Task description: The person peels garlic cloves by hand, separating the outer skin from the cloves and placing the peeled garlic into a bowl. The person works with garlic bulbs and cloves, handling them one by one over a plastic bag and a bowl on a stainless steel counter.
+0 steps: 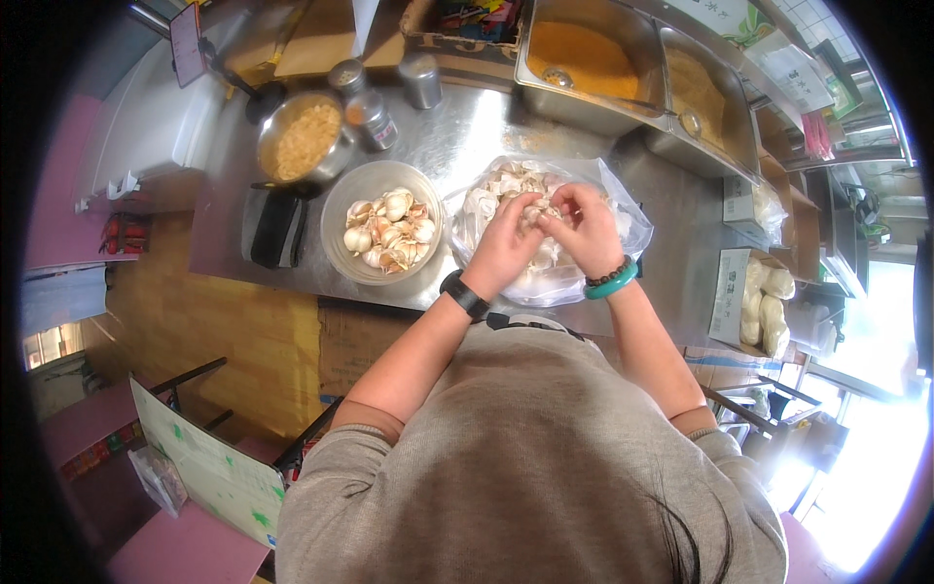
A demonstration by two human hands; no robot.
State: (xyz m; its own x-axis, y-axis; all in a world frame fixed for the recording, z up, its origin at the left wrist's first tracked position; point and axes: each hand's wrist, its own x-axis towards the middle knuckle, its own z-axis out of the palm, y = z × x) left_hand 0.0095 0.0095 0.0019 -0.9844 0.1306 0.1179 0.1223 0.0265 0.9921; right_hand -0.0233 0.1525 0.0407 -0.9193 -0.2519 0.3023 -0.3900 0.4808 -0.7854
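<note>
My left hand [507, 241] and my right hand [586, 230] meet over an open clear plastic bag [627, 201]. Between their fingertips they grip a garlic bulb [536, 217], partly hidden by the fingers. Loose garlic skins and pieces [485, 201] fill the bag beneath. To the left of the bag stands a round translucent plastic tub [337, 252] with several whole garlic bulbs [394, 230] in it. A dark band is on my left wrist; a bead bracelet and a turquoise bangle are on the right.
A metal pot [343, 157] of pale chopped food stands at the back left, by metal shakers [421, 80]. A black case [276, 226] lies near the tub. Steel pans [576, 109] of orange and tan powder stand at the back right. An open carton [730, 292] sits on the right.
</note>
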